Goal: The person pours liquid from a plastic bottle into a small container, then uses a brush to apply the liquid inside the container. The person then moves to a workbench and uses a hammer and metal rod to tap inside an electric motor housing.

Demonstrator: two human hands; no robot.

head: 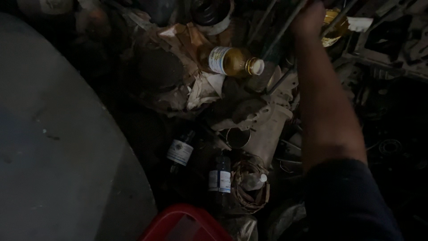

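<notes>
Right hand: the right hand (308, 18) is being held out at the top of the view, at the end of a bare forearm with a dark sleeve (352, 203) pushed up to the elbow. It is being seen from the back, the fingers seeming curled around a thin dark metal rod (285, 27); how tightly it is being closed cannot be told in the dim light.

Left hand: not being shown in the view.

Rod: its long axis is being run on a diagonal, from the upper right by the hand down toward the lower left, its lower end pointing at the pile of rubbish. A second thin rod is being seen just beside it, roughly parallel.

Amber bottle: a bottle of yellow liquid (232, 61) with a pale label is being seen lying on its side on crumpled paper and rags (200, 89), its white cap pointing right, toward the rod's lower end and near it.

Dark bottles: two small dark bottles (180, 151) (220, 178) with white labels are being seen lying lower down, well apart from the hand.

Other things: a yellowish round container (335, 27) is being seen just right of the hand; a red plastic rim (185, 223) is being cut by the bottom edge; a large grey curved surface (58, 134) is filling the left side.
</notes>
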